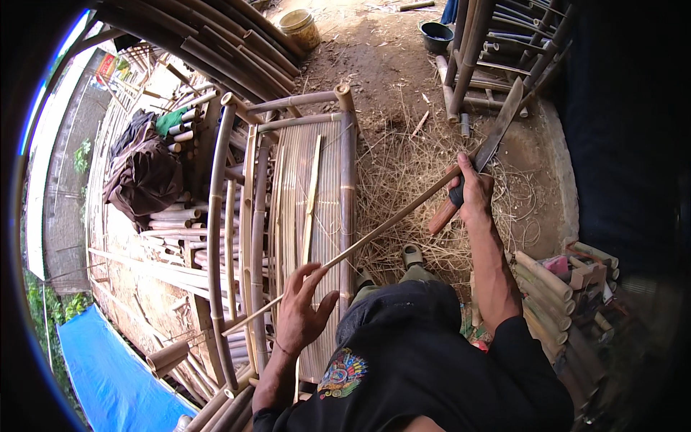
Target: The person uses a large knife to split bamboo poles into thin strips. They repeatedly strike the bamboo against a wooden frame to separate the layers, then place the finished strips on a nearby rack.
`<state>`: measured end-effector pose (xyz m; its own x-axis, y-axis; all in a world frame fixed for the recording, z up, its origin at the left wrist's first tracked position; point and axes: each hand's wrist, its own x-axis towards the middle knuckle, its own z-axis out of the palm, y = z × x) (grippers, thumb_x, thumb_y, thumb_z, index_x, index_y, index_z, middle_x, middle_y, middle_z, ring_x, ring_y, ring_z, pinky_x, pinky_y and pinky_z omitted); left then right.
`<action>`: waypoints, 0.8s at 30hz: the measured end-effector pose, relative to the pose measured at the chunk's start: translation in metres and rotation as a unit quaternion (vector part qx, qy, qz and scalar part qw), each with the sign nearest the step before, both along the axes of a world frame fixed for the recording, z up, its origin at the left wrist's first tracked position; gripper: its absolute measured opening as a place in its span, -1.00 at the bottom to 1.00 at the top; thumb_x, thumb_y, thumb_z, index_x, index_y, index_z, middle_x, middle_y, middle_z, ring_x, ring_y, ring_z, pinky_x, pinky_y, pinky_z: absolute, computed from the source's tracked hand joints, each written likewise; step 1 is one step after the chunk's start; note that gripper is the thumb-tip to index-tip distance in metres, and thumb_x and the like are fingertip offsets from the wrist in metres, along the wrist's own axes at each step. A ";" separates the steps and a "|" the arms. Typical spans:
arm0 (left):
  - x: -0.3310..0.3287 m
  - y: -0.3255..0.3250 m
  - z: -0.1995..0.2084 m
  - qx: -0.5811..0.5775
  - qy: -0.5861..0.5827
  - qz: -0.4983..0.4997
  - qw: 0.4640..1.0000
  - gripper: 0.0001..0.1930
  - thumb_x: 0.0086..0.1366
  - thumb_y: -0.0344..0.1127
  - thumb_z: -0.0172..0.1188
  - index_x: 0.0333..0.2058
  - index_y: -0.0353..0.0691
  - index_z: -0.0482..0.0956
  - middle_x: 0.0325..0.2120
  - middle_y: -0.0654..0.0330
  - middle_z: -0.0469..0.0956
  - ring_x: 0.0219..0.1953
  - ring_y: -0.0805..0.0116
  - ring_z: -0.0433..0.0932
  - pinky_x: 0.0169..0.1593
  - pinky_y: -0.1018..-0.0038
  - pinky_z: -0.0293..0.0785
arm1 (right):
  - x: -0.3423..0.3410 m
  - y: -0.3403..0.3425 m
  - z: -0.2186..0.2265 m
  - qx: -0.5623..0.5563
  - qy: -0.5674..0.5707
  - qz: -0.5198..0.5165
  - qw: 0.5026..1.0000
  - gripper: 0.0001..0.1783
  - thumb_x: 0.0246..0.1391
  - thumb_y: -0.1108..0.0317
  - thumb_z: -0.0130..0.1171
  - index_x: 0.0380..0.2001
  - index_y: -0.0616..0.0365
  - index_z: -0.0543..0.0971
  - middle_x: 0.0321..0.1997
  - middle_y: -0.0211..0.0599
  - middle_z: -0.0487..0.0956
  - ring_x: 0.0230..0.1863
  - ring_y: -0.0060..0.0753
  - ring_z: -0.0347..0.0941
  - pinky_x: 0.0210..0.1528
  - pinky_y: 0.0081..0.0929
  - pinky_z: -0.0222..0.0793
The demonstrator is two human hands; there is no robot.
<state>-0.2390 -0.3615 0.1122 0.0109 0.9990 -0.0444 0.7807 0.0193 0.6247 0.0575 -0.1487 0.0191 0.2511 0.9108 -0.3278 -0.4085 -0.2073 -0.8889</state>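
Note:
My right hand (475, 193) is closed around a machete near the base of its blade (497, 133). Its brown wooden handle (443, 216) sticks out below my fingers, and the blade points up and away to the right. A long thin bamboo strip (389, 225) slants from the blade and my right hand down to the left. My left hand (304, 309) lies against this strip, fingers stretched and thumb apart; whether the fingers pinch it is hidden. Beneath the strip stands a bamboo bench (348, 180) with a slatted seat, where loose bamboo strips (312, 194) lie.
Bamboo shavings (403, 173) litter the dirt floor before my feet. Stacked bamboo poles (543, 288) lie at the right, more at the left beside a dark cloth (144, 180). A bamboo frame (468, 57), a black basin (436, 36) and a bucket (299, 29) stand farther off.

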 end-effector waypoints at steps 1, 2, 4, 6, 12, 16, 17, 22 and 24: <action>0.000 0.010 0.004 0.027 0.107 -0.044 0.993 -0.46 0.17 -0.22 0.31 0.11 -0.22 0.43 0.08 -0.03 0.40 0.14 0.05 0.39 0.13 0.24 0.37 | 0.000 0.002 0.004 0.004 -0.010 0.012 1.000 -0.68 0.08 0.14 0.34 -0.33 0.17 0.54 -0.45 -0.24 0.59 -0.61 -0.66 0.37 -0.59 -0.64 0.33; -0.011 0.009 -0.009 -0.021 0.103 -0.062 0.993 -0.46 0.19 -0.20 0.29 0.12 -0.24 0.42 0.00 -0.03 0.45 0.07 0.06 0.45 0.10 0.26 0.40 | -0.008 0.005 0.010 0.009 -0.017 0.035 0.999 -0.68 0.09 0.13 0.33 -0.33 0.17 0.54 -0.45 -0.25 0.59 -0.61 -0.66 0.37 -0.59 -0.64 0.33; -0.038 0.007 -0.034 -0.237 -0.044 -0.077 0.967 -0.48 0.31 -0.12 0.19 0.12 -0.34 0.39 -0.33 0.06 0.59 -0.21 0.17 0.60 -0.07 0.35 0.49 | -0.015 0.016 0.016 0.042 -0.041 0.080 0.995 -0.67 0.11 0.08 0.30 -0.33 0.14 0.53 -0.46 -0.28 0.59 -0.63 -0.68 0.38 -0.62 -0.66 0.31; -0.056 -0.015 -0.051 -0.365 -0.368 -0.033 0.855 -0.58 0.40 -0.17 0.09 0.04 -0.42 0.45 -0.52 0.19 0.56 -0.42 0.36 0.61 -0.30 0.43 0.54 | -0.023 0.028 0.023 0.042 -0.114 0.139 0.983 -0.62 0.15 0.02 0.24 -0.33 0.15 0.52 -0.49 -0.30 0.58 -0.66 -0.68 0.37 -0.65 -0.66 0.30; -0.041 -0.058 -0.060 -0.358 -0.512 0.100 0.774 -0.68 0.40 -0.28 0.09 0.02 -0.37 0.53 -0.47 0.34 0.47 -0.59 0.65 0.35 -0.51 0.67 0.31 | -0.041 -0.011 0.010 0.100 -0.535 0.336 0.769 -0.40 0.19 -0.27 0.01 -0.23 0.15 0.50 -0.61 -0.34 0.49 -0.67 -0.45 0.43 -0.65 -0.42 0.33; -0.040 -0.069 -0.065 -0.325 -0.509 0.203 0.771 -0.67 0.38 -0.24 0.13 0.00 -0.34 0.55 -0.58 0.43 0.40 -0.63 0.73 0.16 -0.57 0.71 0.03 | -0.072 -0.074 -0.012 0.254 -0.540 0.319 0.736 -0.42 0.16 -0.23 0.07 -0.17 0.12 0.49 -0.50 -0.19 0.55 -0.50 -0.07 0.56 -0.46 -0.17 0.45; -0.038 -0.073 -0.061 -0.295 -0.486 0.230 0.790 -0.68 0.38 -0.23 0.13 -0.02 -0.33 0.57 -0.62 0.43 0.37 -0.62 0.74 0.16 -0.57 0.72 0.02 | -0.078 -0.088 -0.010 0.244 -0.525 0.336 0.743 -0.43 0.15 -0.23 0.08 -0.22 0.13 0.49 -0.51 -0.17 0.55 -0.49 -0.05 0.56 -0.44 -0.15 0.45; -0.023 -0.064 -0.086 -0.152 -0.330 0.287 0.886 -0.70 0.37 -0.25 0.11 -0.14 -0.42 0.61 -0.62 0.34 0.48 -0.55 0.63 0.37 -0.48 0.60 0.29 | -0.120 -0.114 -0.009 0.255 -0.507 0.417 0.710 -0.41 0.08 -0.26 0.15 -0.41 0.15 0.46 -0.64 -0.15 0.51 -0.59 -0.08 0.55 -0.53 -0.24 0.46; -0.012 -0.051 -0.094 -0.101 -0.273 0.299 0.909 -0.70 0.36 -0.27 0.12 -0.15 -0.45 0.57 -0.56 0.15 0.58 -0.45 0.51 0.52 -0.35 0.48 0.43 | -0.132 -0.125 -0.004 0.283 -0.526 0.441 0.670 -0.39 0.08 -0.27 0.15 -0.42 0.16 0.48 -0.67 -0.13 0.51 -0.58 -0.09 0.56 -0.53 -0.25 0.48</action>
